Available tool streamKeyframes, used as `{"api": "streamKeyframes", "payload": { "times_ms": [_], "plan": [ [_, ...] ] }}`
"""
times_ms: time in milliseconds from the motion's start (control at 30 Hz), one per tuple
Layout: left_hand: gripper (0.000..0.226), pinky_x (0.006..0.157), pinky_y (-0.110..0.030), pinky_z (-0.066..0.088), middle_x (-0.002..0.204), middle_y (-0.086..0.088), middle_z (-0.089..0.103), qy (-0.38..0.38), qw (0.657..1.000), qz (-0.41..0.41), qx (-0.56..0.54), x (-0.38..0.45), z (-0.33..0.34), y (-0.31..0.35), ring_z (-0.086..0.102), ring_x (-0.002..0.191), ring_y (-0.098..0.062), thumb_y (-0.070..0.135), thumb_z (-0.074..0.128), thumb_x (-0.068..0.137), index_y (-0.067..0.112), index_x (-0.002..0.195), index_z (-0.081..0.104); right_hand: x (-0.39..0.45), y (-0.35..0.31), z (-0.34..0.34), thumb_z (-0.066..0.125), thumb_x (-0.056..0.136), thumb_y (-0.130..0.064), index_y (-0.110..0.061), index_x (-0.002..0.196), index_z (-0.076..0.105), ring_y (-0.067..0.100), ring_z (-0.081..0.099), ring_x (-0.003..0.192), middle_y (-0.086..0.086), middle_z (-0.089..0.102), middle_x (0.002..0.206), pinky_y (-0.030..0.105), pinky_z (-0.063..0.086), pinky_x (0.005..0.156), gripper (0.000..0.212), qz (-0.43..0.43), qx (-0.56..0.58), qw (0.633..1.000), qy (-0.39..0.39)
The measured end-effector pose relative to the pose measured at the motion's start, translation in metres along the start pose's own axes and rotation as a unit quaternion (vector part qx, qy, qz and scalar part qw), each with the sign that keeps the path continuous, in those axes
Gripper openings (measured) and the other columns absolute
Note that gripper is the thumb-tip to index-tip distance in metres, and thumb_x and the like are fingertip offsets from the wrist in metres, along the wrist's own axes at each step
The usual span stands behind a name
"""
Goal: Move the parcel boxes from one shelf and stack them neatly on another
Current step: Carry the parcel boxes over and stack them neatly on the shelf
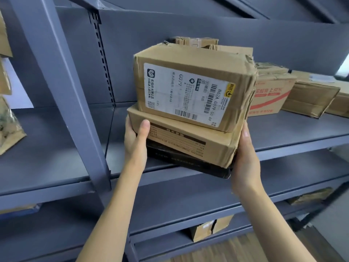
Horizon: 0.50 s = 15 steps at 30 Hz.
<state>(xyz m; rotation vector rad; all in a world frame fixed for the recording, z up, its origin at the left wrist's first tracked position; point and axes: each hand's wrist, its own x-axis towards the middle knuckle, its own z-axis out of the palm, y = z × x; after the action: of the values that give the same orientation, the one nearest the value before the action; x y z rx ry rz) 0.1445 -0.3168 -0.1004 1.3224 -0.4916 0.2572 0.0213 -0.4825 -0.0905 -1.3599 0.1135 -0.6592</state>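
I hold a stack of three parcels in front of a grey metal shelf (294,137). On top is a brown cardboard box (190,72) with a white shipping label. Under it lies a flatter brown box (185,140) with a dark printed band, and at the bottom a thin black box (188,163). My left hand (136,140) grips the stack's left side, thumb on the middle box's front. My right hand (245,156) grips the right side, fingers hidden behind. The stack's far edge hangs over the shelf board.
Further right on the same shelf sit a red-printed carton (270,93) and two plain brown boxes (311,99). A slanted grey upright (75,110) divides the bays. Paper packets (9,127) lie at far left. Lower shelves hold a small carton (209,229).
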Motion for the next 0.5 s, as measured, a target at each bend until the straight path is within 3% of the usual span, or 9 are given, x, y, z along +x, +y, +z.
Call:
{"api": "streamKeyframes", "payload": {
  "times_ms": [67,133,233,300,400,500],
  "plan": [
    [0.072,0.085,-0.006,0.04,0.102,0.033,0.063,-0.008,1.0,-0.016,-0.007,-0.005,0.001,0.0,0.056,0.104,0.01,0.086,0.056,0.055,0.04,0.111,0.05,-0.002,-0.003,-0.003,0.056,0.069,-0.077,-0.038,0.145,0.033,0.007,0.032,0.139,-0.016,0.037,0.149,0.042,0.023,0.116,0.088,-0.008,0.009,1.0,0.016],
    [0.071,0.085,-0.007,0.041,0.105,0.027,0.064,-0.02,0.999,-0.026,-0.02,-0.01,0.003,0.002,0.056,0.106,0.005,0.086,0.057,0.055,0.04,0.109,0.053,-0.003,-0.008,-0.005,0.045,0.086,-0.063,-0.033,0.143,0.039,0.007,0.041,0.134,-0.013,0.047,0.143,0.036,0.03,0.112,0.064,-0.01,0.013,0.999,0.043],
    [0.075,0.085,-0.009,0.043,0.111,0.015,0.062,-0.025,0.998,-0.035,-0.044,-0.014,0.007,0.01,0.057,0.105,0.004,0.084,0.06,0.053,0.037,0.11,0.052,-0.012,-0.019,-0.004,0.031,0.099,-0.043,-0.028,0.131,0.053,0.001,0.062,0.108,-0.015,0.067,0.115,0.016,0.051,0.079,0.041,0.008,0.018,0.996,0.089],
    [0.079,0.085,-0.01,0.045,0.114,0.014,0.061,-0.028,0.998,-0.033,-0.054,-0.017,0.009,0.017,0.056,0.105,0.005,0.08,0.061,0.055,0.032,0.117,0.051,-0.021,-0.027,-0.004,0.029,0.098,-0.042,-0.034,0.114,0.061,-0.004,0.067,0.087,-0.02,0.072,0.096,0.013,0.052,0.063,0.037,0.01,0.005,0.994,0.111],
    [0.089,0.085,-0.009,0.043,0.12,0.012,0.06,-0.072,0.995,-0.024,-0.063,-0.025,0.012,0.022,0.055,0.111,0.0,0.079,0.061,0.058,0.026,0.128,0.049,-0.039,-0.039,-0.003,0.037,0.085,-0.052,-0.039,0.076,0.075,-0.007,0.066,0.078,-0.022,0.072,0.081,0.02,0.053,0.077,0.04,0.005,-0.003,0.987,0.162],
    [0.083,0.093,-0.017,0.044,0.126,0.008,0.058,-0.115,0.99,-0.04,-0.065,-0.034,0.016,0.021,0.054,0.115,-0.004,0.071,0.062,0.06,0.03,0.131,0.047,-0.059,-0.049,-0.002,0.025,0.096,-0.045,-0.045,0.076,0.075,0.001,0.067,0.094,-0.015,0.073,0.096,0.021,0.053,0.085,0.055,0.006,0.03,0.987,0.159]
  ]
}}
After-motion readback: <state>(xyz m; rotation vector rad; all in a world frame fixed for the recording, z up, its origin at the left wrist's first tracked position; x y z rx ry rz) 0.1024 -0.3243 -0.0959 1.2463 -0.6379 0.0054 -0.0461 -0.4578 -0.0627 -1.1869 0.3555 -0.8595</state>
